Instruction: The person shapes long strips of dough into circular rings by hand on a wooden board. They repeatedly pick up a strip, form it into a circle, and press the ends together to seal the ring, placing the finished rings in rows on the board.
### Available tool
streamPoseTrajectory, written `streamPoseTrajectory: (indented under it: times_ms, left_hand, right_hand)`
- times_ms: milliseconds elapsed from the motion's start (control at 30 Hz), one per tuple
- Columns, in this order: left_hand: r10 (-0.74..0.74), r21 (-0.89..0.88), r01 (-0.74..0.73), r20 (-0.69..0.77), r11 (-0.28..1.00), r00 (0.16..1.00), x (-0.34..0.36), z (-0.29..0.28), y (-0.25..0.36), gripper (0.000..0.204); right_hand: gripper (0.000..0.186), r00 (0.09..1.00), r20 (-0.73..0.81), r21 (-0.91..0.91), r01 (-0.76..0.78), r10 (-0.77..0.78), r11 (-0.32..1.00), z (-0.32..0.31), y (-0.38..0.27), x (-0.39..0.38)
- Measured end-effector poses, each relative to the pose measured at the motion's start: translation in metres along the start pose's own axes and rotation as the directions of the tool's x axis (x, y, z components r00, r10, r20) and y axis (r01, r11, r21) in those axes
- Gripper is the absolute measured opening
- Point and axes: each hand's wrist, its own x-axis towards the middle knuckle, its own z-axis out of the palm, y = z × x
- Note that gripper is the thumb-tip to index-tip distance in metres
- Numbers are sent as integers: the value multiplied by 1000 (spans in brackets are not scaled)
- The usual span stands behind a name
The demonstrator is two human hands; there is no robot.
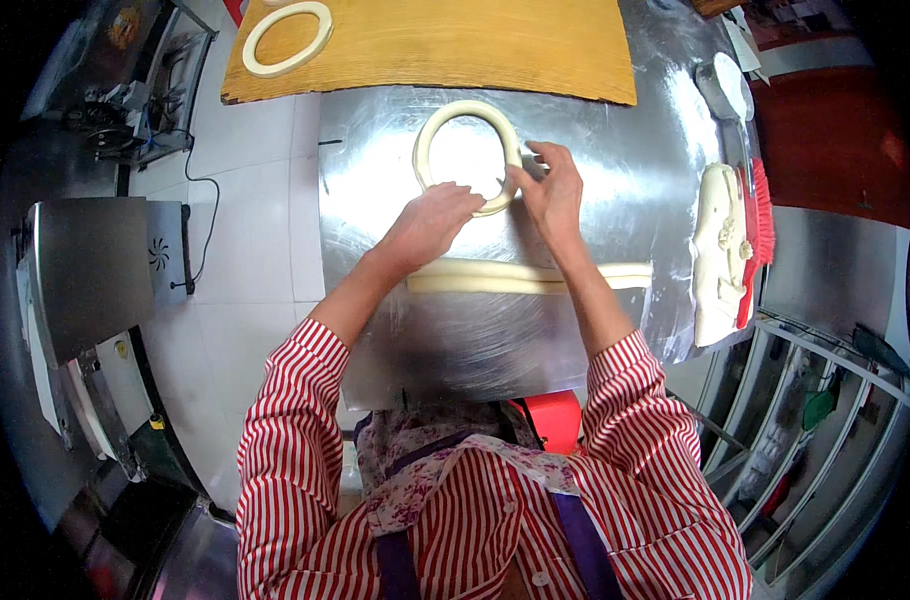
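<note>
On the metal worktop [595, 160], near centre: dough ring [467, 152], lying flat, its lower arc pinched between both hands. Left hand [437, 218] laid over the ring's lower edge, grip closed down on the dough; right hand [550, 190] at the lower right of the loop, fingertips narrowed onto the same stretch, probably where the two ends of the strand met and were pressed into a seam. Just below the wrists: two long dough strips [530, 277], side by side across the worktop, apparently kept within reach. Beyond the ring: wooden board [455, 45] carrying a finished ring [288, 38], likely set apart so shaped pieces stayed clear. Far right edge: pale dough mass [717, 255] beside a red brush [761, 225]; white scraper-like item [725, 85] above. No packages, labels or signs legible. Red-and-white striped sleeves [295, 440] at lower frame.
</note>
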Motion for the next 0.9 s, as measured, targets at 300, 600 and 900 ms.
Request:
streamPoseTrajectory:
  times_ms: [300, 600, 900]
  left_hand:
    - [108, 115, -122, 126, 986, 986, -17, -16, 14, 51]
    - [-515, 115, 595, -389, 796, 764, 57, -11, -15, 46]
    - [-618, -945, 276, 113, 174, 778, 32, -65, 59, 48]
  right_hand:
    - [46, 983, 109, -365, -97, 146, 926, 17, -5, 32]
    - [21, 798, 336, 442, -602, 500, 665, 14, 13, 36]
    - [32, 839, 482, 813, -536, 254, 227, -72, -32, -54]
